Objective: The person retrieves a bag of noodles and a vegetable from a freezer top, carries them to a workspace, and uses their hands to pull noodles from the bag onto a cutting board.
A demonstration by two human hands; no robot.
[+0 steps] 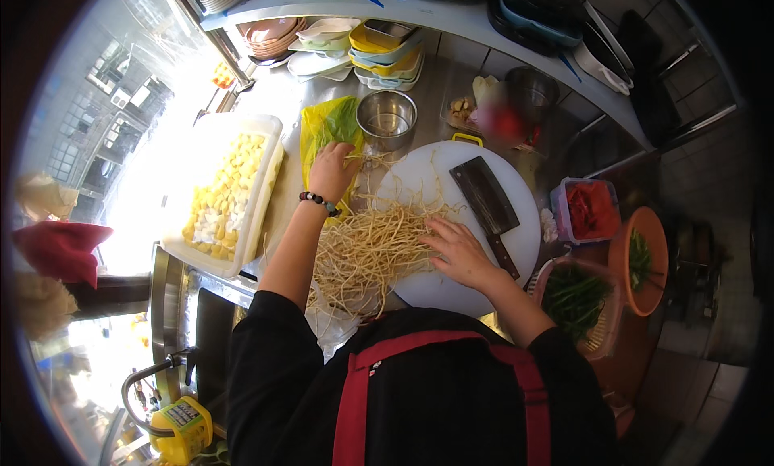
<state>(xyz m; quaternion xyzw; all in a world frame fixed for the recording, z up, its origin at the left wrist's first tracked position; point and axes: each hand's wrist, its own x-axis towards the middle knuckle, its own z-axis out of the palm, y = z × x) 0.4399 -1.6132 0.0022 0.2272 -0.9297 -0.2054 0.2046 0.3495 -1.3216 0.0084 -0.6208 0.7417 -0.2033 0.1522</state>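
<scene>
A heap of long, thin, pale roots [369, 251] lies before me, partly on the round white cutting board [417, 290] and partly over its left edge. My right hand [456, 248] rests palm down at the heap's right side, fingers spread. Over the yellow plastic bag [311, 124] is my left hand [331, 170], its fingertips near a few loose root strands; whether it pinches any is unclear. Green leaves show at the bag. A dark-bladed cleaver [484, 194] lies on the board, its wooden handle pointing towards me.
Left stands a white tub of peeled, cut pieces [275, 157]. A steel bowl [387, 118] sits behind the roots. To the right are a container of red food [559, 215], a basket of green vegetables [614, 321] and an orange bowl [659, 272]. A dish shelf [338, 5] overhangs the back.
</scene>
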